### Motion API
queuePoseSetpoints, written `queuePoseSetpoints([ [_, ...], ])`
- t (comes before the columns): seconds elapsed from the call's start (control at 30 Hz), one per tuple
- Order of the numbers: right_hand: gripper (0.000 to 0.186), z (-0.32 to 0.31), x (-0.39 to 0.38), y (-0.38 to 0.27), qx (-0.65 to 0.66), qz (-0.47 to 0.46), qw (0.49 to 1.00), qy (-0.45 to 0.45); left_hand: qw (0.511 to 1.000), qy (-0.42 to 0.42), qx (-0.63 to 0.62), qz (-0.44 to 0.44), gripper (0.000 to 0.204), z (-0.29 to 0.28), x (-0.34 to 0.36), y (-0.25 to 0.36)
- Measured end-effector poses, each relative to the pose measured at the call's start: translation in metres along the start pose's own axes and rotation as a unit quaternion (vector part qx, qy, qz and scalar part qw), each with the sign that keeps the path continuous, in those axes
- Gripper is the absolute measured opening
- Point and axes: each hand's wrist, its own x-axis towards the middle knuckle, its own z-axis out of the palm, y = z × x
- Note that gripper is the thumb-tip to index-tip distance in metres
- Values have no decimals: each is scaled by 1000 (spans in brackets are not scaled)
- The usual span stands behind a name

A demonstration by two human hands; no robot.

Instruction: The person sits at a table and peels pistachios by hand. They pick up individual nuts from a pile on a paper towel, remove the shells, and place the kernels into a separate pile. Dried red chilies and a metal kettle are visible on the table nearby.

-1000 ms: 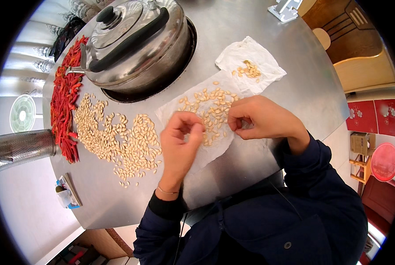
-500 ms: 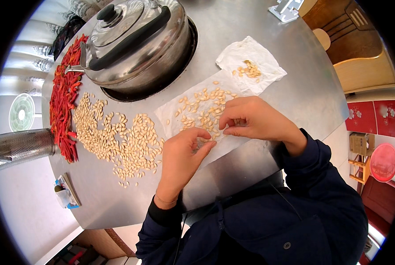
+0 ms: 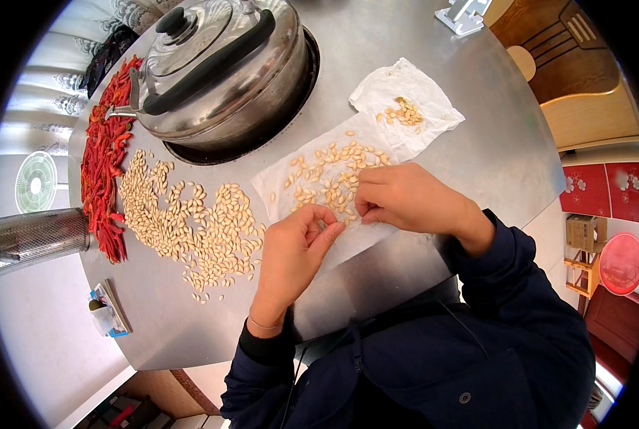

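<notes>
Pumpkin seeds (image 3: pixel 337 155) lie loose on a white paper sheet (image 3: pixel 271 177) at the table's near middle. Over its near edge my left hand (image 3: pixel 291 247) is closed, thumb and forefinger tips together. My right hand (image 3: pixel 416 200) faces it from the right, just apart, its fingers curled against the thumb above the seeds. Whatever either pinch holds is too small or hidden to make out. A second crumpled white paper (image 3: pixel 376 84), adjoining the sheet at its far right, bears a small heap of darker yellow seeds (image 3: pixel 405 113).
Left of the paper spreads a big patch of pale pumpkin seeds (image 3: pixel 219 229). Red dried chillies (image 3: pixel 105 164) line the left rim of the metal table (image 3: pixel 505 136). A large steel kettle (image 3: pixel 226 93) stands at the back. A white stand (image 3: pixel 464 16) is at the far edge.
My left fingertips have closed together and moved slightly up. My right hand has shifted a little down, with its fingers curled tighter. The seeds and papers look the same.
</notes>
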Motion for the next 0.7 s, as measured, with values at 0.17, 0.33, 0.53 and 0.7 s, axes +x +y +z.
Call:
queuePoseSetpoints([
  [0.17, 18, -1, 1, -1, -27, -4, 1000, -10, 987, 11, -160, -8, 13, 3, -1, -7],
  [0.33, 17, -1, 1, -3, -43, -4, 999, -17, 902, -72, -417, -87, 15, 0, -2, -4],
  [0.53, 17, 0, 1, -1, -29, 2, 1000, -7, 838, -124, -526, -83, 17, 0, 1, -9],
  [0.7, 16, 0, 1, -1, -43, 4, 999, -16, 776, -144, -608, -80, 17, 1, 4, -14],
])
